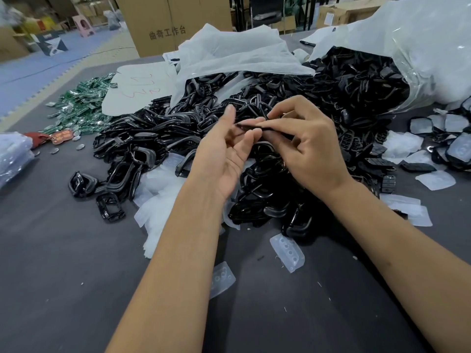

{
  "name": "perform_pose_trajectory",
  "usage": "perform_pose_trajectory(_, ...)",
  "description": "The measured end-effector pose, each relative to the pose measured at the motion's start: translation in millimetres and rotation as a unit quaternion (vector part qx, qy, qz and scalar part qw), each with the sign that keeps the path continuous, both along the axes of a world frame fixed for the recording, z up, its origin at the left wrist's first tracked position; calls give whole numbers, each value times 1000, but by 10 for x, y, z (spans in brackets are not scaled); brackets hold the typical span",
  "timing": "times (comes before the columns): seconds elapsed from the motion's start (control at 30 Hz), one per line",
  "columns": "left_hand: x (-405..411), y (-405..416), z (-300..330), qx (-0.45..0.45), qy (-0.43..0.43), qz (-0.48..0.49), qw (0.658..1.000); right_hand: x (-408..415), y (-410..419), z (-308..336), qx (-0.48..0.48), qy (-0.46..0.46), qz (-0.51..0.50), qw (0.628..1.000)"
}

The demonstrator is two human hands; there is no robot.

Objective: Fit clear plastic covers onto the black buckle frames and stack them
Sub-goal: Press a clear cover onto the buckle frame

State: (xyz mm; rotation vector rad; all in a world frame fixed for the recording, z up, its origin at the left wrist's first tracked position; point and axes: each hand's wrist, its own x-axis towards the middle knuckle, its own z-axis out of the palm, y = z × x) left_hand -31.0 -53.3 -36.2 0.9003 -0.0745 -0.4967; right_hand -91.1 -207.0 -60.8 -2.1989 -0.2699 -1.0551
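Observation:
Both my hands meet above a big heap of black buckle frames [158,138] on a dark grey table [63,250]. My right hand [303,146] pinches a black buckle frame [251,126], seen edge-on, between thumb and fingers. My left hand [229,146] is palm-up under it, and its fingertips touch the frame's left end. Whether a clear cover sits on this frame I cannot tell. Loose clear plastic covers [288,253] lie on the table near my forearms, with another clear cover [221,278] close by and more under the heap.
White plastic bags [229,52] spill black frames at the back. Finished covered frames [456,149] lie at the right edge. Green circuit boards [84,103] are piled at back left beside white paper [137,87]. A cardboard box [165,24] stands behind the table.

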Motion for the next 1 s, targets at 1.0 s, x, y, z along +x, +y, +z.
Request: perform_pose_trajectory(1.0,-58,-118,-117,87,-102,57,989,15,9,67,497,177,153,836)
